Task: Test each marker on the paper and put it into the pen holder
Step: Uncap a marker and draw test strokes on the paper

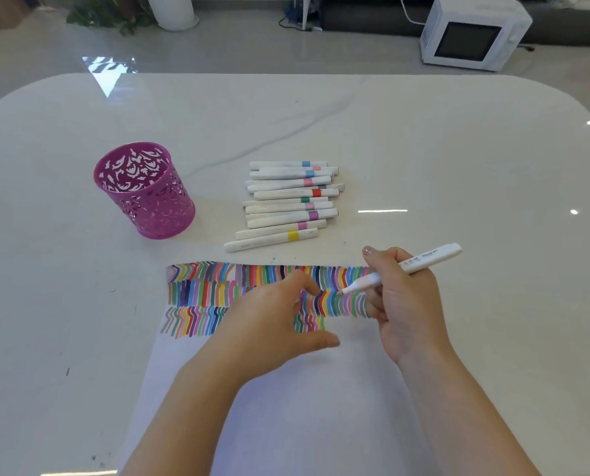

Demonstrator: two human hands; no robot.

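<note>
Now R hand [403,297] grips uncapped marker [403,266], tip on paper [286,389]; L hand [273,324] open, holding nothing.

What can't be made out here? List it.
Head view:
- Mid-row strokes on the paper: covered by the left hand.
- Print on the marker in the right hand: too small, blurred.
- Bottom of the pen holder: hidden by its own wall.
- Near edge of the paper: cut off by the frame.
</note>
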